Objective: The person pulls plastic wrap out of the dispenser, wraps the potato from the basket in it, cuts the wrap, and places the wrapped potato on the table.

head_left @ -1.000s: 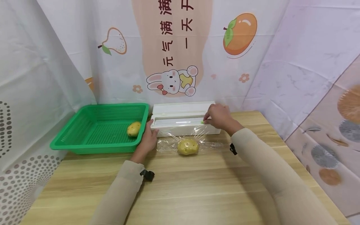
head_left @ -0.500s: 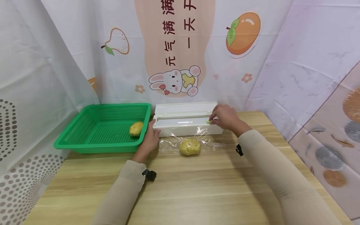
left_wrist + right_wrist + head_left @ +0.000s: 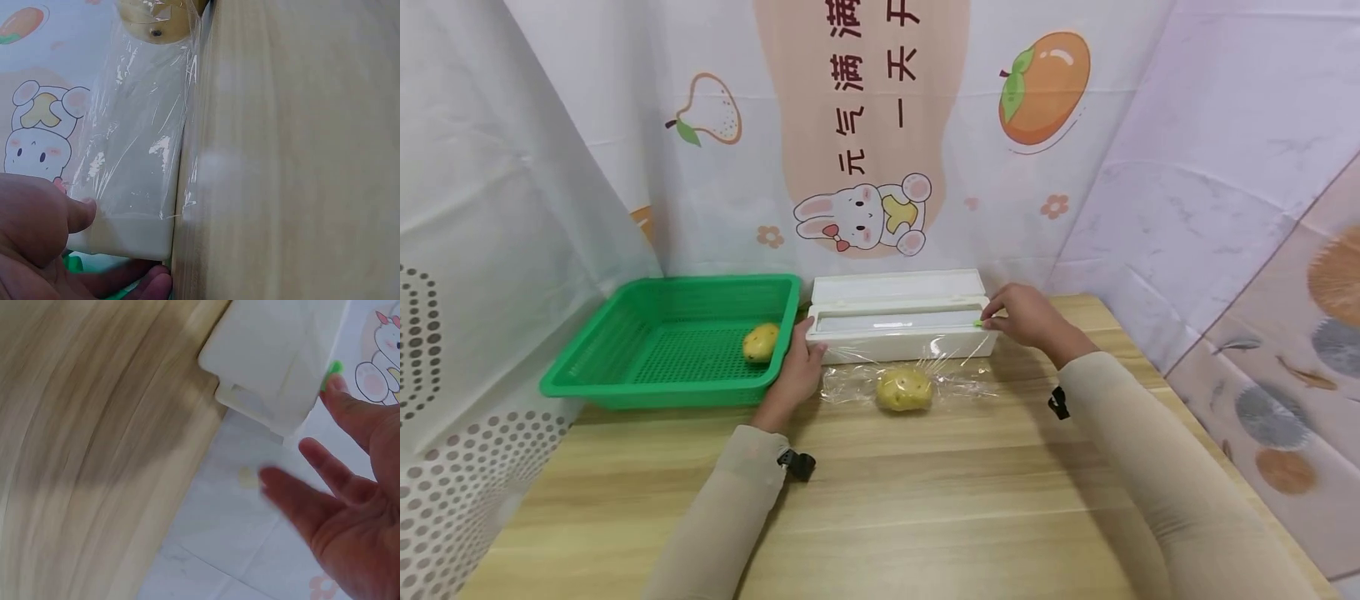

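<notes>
A white cling film dispenser (image 3: 898, 346) lies lengthwise at the back of the table, its lid (image 3: 898, 287) raised. My left hand (image 3: 796, 371) holds its left end; in the left wrist view the thumb (image 3: 81, 212) lies against one side and fingers curl around the end. At the right end, my right hand (image 3: 1026, 315) pinches the small green cutter slider (image 3: 978, 323). Its other fingers stand apart from the box in the right wrist view. Clear film (image 3: 134, 144) runs from the box over a yellow potato (image 3: 905, 389) in front.
A green basket (image 3: 655, 389) stands left of the dispenser, close to my left hand. One potato (image 3: 761, 342) lies inside it. A printed curtain (image 3: 722, 200) hangs directly behind the box. The wooden table (image 3: 880, 500) extends toward me.
My right hand has moved right along the dispenser, bringing the green slider to the right end. My left hand keeps its hold, and the potato under film stays put.
</notes>
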`<state>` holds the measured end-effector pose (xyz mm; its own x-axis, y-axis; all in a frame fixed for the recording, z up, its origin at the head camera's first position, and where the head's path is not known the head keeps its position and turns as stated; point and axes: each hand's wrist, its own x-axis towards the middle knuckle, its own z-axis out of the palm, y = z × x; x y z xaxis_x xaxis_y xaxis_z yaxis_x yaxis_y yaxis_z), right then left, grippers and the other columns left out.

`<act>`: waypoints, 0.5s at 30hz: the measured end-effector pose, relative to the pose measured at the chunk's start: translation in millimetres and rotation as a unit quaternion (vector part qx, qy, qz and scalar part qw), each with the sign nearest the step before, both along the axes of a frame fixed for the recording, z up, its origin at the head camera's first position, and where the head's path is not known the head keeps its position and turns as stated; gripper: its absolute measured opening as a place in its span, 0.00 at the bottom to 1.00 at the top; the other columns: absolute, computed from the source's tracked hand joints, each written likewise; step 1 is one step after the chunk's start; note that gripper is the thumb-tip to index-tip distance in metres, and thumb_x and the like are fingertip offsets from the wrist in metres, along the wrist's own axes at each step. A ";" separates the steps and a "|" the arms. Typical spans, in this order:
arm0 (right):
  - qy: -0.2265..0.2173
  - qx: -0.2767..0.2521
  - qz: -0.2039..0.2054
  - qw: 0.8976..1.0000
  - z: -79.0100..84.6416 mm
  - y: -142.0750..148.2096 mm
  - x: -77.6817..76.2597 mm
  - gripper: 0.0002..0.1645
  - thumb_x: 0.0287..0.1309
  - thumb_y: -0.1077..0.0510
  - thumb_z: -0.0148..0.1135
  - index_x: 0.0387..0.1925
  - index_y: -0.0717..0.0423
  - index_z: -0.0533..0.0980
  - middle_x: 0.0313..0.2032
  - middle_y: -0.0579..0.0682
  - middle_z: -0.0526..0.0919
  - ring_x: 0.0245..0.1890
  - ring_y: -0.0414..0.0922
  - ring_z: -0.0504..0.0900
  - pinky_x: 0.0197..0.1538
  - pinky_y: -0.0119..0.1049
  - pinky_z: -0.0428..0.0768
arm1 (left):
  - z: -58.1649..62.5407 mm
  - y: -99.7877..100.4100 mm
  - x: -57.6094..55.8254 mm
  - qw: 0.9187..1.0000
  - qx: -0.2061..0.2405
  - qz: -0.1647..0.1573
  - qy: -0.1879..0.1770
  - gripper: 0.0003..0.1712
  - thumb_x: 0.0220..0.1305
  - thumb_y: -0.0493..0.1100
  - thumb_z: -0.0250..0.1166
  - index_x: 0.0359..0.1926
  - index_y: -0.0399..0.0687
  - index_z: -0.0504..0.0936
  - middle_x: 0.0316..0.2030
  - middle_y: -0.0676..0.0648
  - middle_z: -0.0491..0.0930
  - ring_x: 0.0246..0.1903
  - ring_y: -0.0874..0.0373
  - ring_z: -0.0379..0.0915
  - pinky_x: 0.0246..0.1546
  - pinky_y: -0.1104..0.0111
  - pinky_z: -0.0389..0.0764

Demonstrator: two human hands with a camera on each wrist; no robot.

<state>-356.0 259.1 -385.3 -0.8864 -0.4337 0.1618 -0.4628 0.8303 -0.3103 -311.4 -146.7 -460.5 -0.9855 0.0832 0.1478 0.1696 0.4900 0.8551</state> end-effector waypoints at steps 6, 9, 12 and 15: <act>-0.001 -0.022 0.006 1.000 -3.6 2.7 -1.0 0.08 0.60 0.60 0.74 0.40 0.59 0.89 0.49 0.59 0.89 0.55 0.58 0.84 0.62 0.55 0.78 | 2.5 -0.4 4.0 0.998 -0.054 0.034 -0.014 0.35 0.83 0.45 0.48 0.81 0.49 0.45 0.76 0.28 0.57 0.76 0.33 0.54 0.76 0.42 0.57; -0.002 -0.023 0.007 1.000 -4.0 3.3 -1.3 0.07 0.61 0.61 0.74 0.40 0.59 0.89 0.51 0.60 0.88 0.57 0.59 0.83 0.63 0.56 0.77 | 3.3 -1.1 4.6 0.996 -0.073 0.045 -0.015 0.34 0.83 0.47 0.49 0.81 0.52 0.47 0.74 0.27 0.61 0.74 0.33 0.58 0.74 0.41 0.59; -0.004 -0.023 0.006 1.000 -4.4 4.1 -2.5 0.06 0.61 0.61 0.74 0.39 0.58 0.89 0.53 0.61 0.86 0.59 0.60 0.81 0.64 0.56 0.76 | 3.6 -1.5 3.8 0.996 -0.082 0.045 -0.015 0.34 0.83 0.49 0.49 0.81 0.53 0.47 0.74 0.28 0.61 0.74 0.33 0.58 0.74 0.41 0.59; -0.005 -0.021 0.009 1.000 -5.1 5.1 -3.5 0.05 0.61 0.61 0.73 0.38 0.58 0.89 0.55 0.61 0.85 0.60 0.60 0.81 0.65 0.57 0.76 | 3.8 -1.9 3.2 0.994 -0.092 0.052 -0.022 0.34 0.82 0.50 0.49 0.81 0.57 0.48 0.74 0.29 0.62 0.74 0.32 0.57 0.73 0.40 0.60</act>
